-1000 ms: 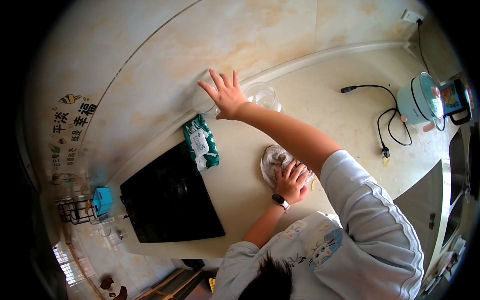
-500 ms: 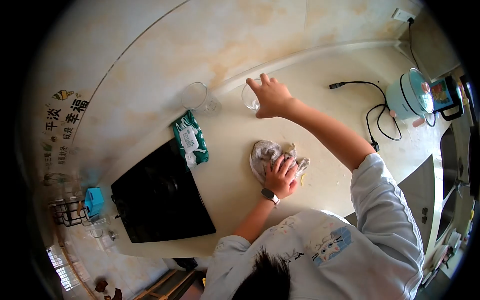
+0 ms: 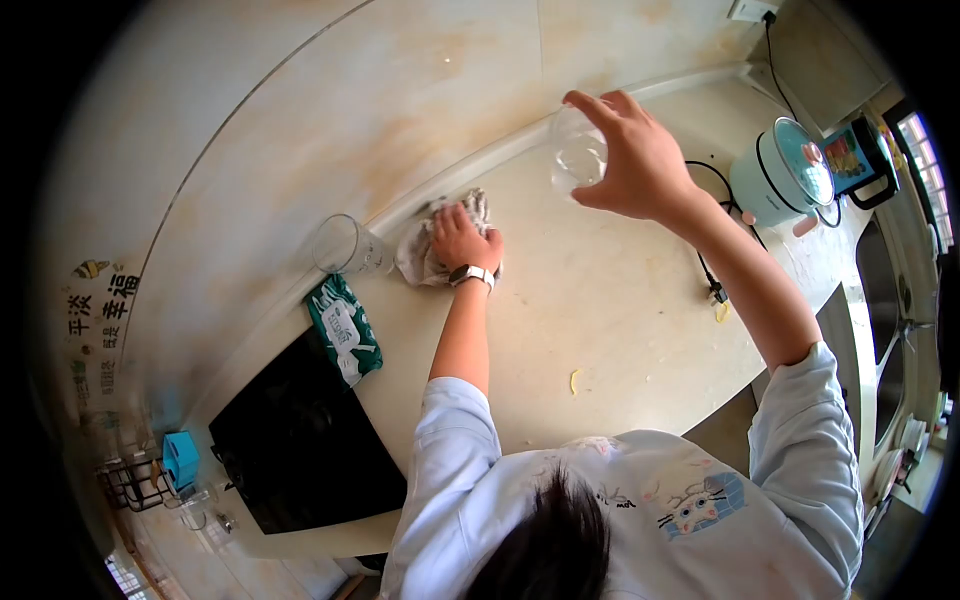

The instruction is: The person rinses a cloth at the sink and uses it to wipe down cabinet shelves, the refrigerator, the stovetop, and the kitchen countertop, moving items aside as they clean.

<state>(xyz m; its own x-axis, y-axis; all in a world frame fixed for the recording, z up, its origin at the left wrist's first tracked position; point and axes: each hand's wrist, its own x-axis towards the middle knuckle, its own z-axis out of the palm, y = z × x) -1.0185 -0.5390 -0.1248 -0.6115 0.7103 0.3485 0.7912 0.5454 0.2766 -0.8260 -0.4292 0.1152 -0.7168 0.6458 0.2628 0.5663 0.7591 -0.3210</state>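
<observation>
My right hand (image 3: pixel 640 155) is wrapped round a clear glass (image 3: pixel 578 155) above the back of the counter. With its fingers bent over a patterned cloth (image 3: pixel 425 255), my left hand (image 3: pixel 466 240) presses the cloth onto the counter near the wall. A second clear glass (image 3: pixel 350 245) stands just left of the cloth. Below that glass lies a green and white pack of wipes (image 3: pixel 345 328), partly over the edge of the black cooktop (image 3: pixel 310 440).
A light blue pot (image 3: pixel 780 175) and a black-handled appliance (image 3: pixel 858 165) stand at the right. A black cable (image 3: pixel 712 285) lies beside them. Small yellow scraps (image 3: pixel 574 382) dot the counter (image 3: pixel 520 350). A blue holder (image 3: pixel 180 460) is at the lower left.
My right hand has gone from the left glass to the other one, which it has taken and moved right. My left hand and the cloth have moved up and left, towards the wall.
</observation>
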